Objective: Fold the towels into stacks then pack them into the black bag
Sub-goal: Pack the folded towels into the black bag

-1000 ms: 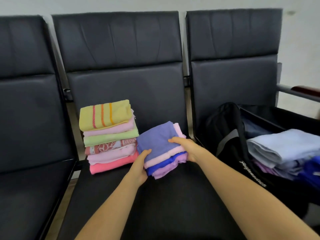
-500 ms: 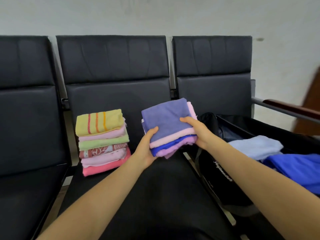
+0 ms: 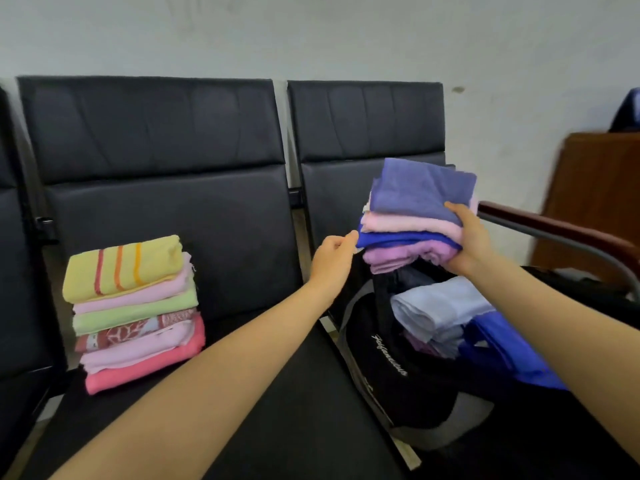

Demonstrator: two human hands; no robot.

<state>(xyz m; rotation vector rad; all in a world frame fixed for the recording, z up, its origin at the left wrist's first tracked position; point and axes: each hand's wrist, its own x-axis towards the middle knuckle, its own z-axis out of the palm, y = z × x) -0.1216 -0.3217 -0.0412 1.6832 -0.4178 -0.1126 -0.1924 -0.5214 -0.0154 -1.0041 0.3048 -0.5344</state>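
Observation:
My right hand (image 3: pixel 471 240) grips a small stack of folded towels (image 3: pixel 415 192), violet-blue on top, then pink, blue and lilac. It hangs in the air just above the open black bag (image 3: pixel 388 375) on the right seat. My left hand (image 3: pixel 332 254) is loosely curled at the stack's left edge, its fingertips just reaching the blue towel's corner. Inside the bag lie a folded pale-blue towel (image 3: pixel 440 306) and a bright blue one (image 3: pixel 509 355). A taller stack of towels (image 3: pixel 135 313), yellow striped on top and coral at the bottom, sits on the middle seat.
Black padded chairs (image 3: pixel 166 209) stand in a row against a pale wall. A metal armrest with a wooden top (image 3: pixel 554 233) runs along the right chair beyond the bag. Brown wooden furniture (image 3: pixel 599 202) stands at the far right.
The small stack was lifted from the middle seat and carried right, over the bag. My left hand has slipped from gripping it to its edge. The view turned right.

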